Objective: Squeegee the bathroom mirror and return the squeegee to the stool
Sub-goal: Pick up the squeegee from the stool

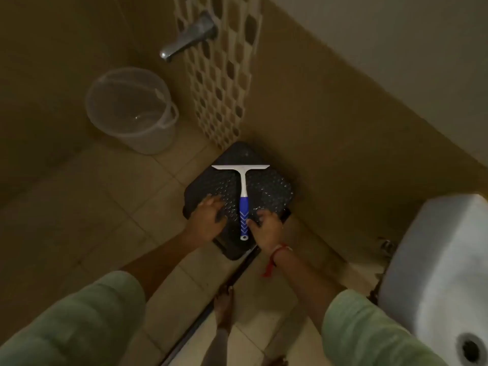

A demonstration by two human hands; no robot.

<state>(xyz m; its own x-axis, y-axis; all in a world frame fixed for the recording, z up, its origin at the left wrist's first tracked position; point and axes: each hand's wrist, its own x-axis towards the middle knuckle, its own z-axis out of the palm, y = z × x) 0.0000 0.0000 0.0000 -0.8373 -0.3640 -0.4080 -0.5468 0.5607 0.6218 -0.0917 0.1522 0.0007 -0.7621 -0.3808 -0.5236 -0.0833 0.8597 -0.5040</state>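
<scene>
A squeegee (243,192) with a white blade and a blue and white handle lies flat on a black textured stool (269,188), blade end away from me. My left hand (208,217) rests on the stool just left of the handle, fingers spread. My right hand (265,228) sits just right of the handle, fingers apart, thumb close to the grip; I cannot tell whether it touches. Neither hand holds the squeegee. No mirror is in view.
A clear plastic bucket (132,109) stands on the tiled floor at back left under a metal tap (188,38). A white washbasin (438,281) juts out at the right. The stool stands in a wall corner. My bare foot (224,305) is below it.
</scene>
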